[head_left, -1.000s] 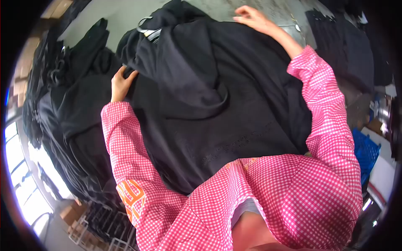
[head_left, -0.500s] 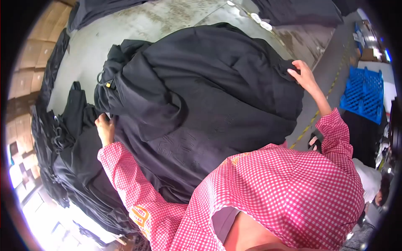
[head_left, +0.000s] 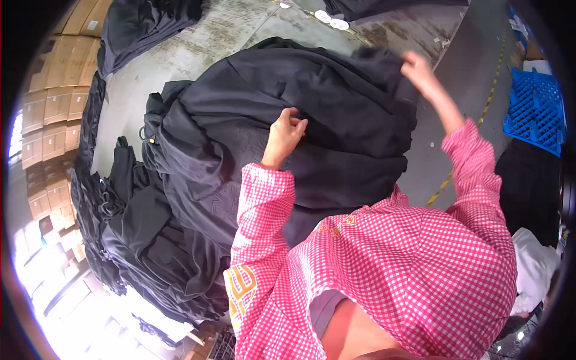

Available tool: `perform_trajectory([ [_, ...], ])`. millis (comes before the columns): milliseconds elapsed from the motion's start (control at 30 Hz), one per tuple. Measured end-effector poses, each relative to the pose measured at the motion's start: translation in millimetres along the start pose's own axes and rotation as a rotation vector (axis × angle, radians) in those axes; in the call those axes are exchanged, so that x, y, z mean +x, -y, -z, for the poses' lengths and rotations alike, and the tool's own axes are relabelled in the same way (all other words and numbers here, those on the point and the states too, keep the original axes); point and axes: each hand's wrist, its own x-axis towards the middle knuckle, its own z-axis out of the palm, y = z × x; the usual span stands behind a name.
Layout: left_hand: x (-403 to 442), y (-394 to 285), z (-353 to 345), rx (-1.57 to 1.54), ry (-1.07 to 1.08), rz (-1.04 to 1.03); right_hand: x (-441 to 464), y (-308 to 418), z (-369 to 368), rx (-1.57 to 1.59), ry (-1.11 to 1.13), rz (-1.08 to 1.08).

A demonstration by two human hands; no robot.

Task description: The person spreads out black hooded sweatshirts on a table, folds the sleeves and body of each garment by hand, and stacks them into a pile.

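The black sweatshirt [head_left: 342, 135] is laid out on the bench [head_left: 156, 69], and the left hand [head_left: 287, 135] has been shifted from its left edge to its middle, fingers curled; whether cloth is pinched there cannot be told. A blurred flap [head_left: 381, 63] is now lifted at the far right, gripped by the right hand [head_left: 415, 67], so work is centred away from the dark clothes [head_left: 159, 231] heaped at left.

We wear a long-sleeved, pink-and-white checked fabric smock [head_left: 408, 264], an orange-yellow left-sleeve marking [head_left: 242, 283] and a grey inner garment [head_left: 323, 309].
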Motion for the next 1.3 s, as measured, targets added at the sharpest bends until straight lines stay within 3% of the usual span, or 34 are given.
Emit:
perform_trajectory([
  [33, 6.2, -0.3, -10.1, -0.259, 0.108, 0.074, 38.9, -24.1, 27.2, -0.186, 0.067, 0.072],
  [67, 8.8, -1.0, -16.9, -0.519, 0.21, 0.144, 62.5, -32.8, 36.2, -0.188, -0.029, 0.188],
  [133, 3.4, -2.0, -27.9, -0.556, 0.214, 0.184, 100.6, -48.3, 36.7, -0.577, -0.352, 0.454],
  [233, -8.6, -7.2, -49.7, -0.668, 0.232, 0.29, 73.8, -20.3, 20.7, -0.524, -0.35, 0.565],
  [267, -12.1, -10.9, -57.0, -0.705, 0.237, 0.326, 36.6, 19.5, 21.7, -0.317, -0.021, 0.227],
  [367, -14.9, -24.4, -75.6, -0.823, 0.223, 0.406, -40.3, 19.0, -0.7, -0.284, 0.499, 0.04],
  [467, -25.9, -25.4, -85.9, -0.943, 0.206, 0.477, -119.7, -42.6, -72.1, -0.314, 0.208, 0.257],
  [500, -25.8, -21.3, -93.9, -0.946, 0.195, 0.475, -115.2, -30.3, -67.6, -0.311, 0.213, 0.266],
  [567, -20.6, -18.0, -114.7, -1.062, 0.15, 0.509, -90.0, -8.8, -47.6, -0.01, 0.513, -0.063],
  [667, -24.1, -58.9, -119.9, -1.284, 0.188, 0.464, -54.1, 7.1, 0.2, -0.101, 0.555, 0.077],
  [733, -15.0, -67.2, -121.1, -0.304, 0.314, -0.237, -21.1, 30.4, 20.1, -0.181, 0.474, 0.249],
  [800, 29.5, -90.0, -187.0, -1.725, 0.408, 0.308, 29.7, 25.2, 25.5, -0.462, 0.159, 0.632],
  [867, 42.6, -86.8, -206.8, -1.61, 0.472, 0.241, 83.9, 2.4, 23.1, -0.684, -0.023, 0.803],
  [933, 28.1, -88.2, -204.3, -1.199, 0.413, 0.098, 107.2, -34.6, 23.4, -0.789, -0.085, 0.843],
  [1067, -14.2, -94.1, -182.7, -0.385, 0.282, -0.162, 118.1, -76.5, 43.8, -0.638, -0.359, 0.538],
  [1133, -32.6, -104.2, -124.6, -0.263, -0.112, -0.19, 93.5, -80.8, 69.5, -0.456, -0.214, 0.252],
  [1200, -46.8, -80.1, -83.8, -0.059, -0.421, -0.181, 59.0, -107.5, 81.0, -0.372, -0.18, 0.147],
  [1267, -57.4, -49.4, -49.9, 0.154, -0.552, -0.167, 33.6, -114.5, 84.8, -0.396, -0.151, 0.05],
  [1300, -59.6, -33.1, -41.8, 0.28, -0.584, -0.156, 23.9, -113.1, 80.9, -0.241, -0.109, -0.118],
])
